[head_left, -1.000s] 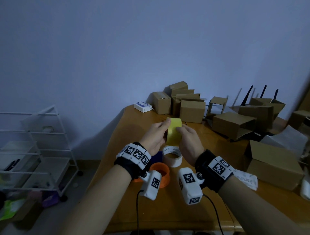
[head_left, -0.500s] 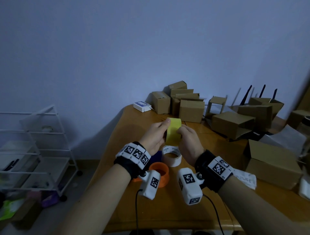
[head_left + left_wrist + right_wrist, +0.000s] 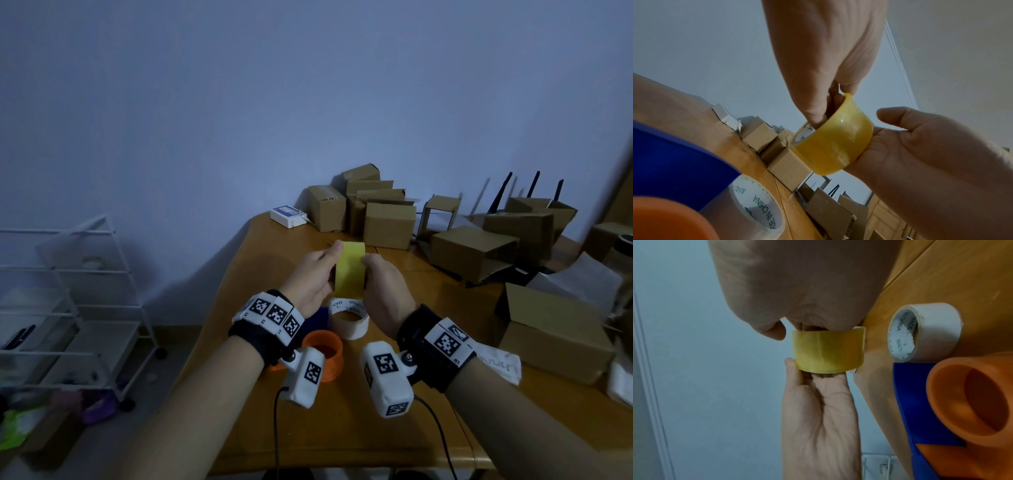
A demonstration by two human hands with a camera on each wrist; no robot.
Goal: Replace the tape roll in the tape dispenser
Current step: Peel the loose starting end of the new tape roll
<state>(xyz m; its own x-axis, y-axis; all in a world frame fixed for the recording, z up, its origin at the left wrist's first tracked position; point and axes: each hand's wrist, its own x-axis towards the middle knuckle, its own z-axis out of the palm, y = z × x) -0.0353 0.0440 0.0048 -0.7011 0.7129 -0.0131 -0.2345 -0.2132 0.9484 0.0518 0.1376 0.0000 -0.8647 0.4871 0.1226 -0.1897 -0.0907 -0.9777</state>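
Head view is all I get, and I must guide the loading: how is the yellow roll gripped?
Observer: The left wrist view shows the left hand pinching the yellow roll's rim, with fingers tucked inside the core.
Operator: And the other one?
Observer: The right hand cups the opposite side. Its thumb sticks out, just clear of the roll.
Operator: Is the dispenser ready for it?
Observer: In the right wrist view the orange hub is bare, with no roll on it. The white roll lies on the table beside the dispenser's blue body.
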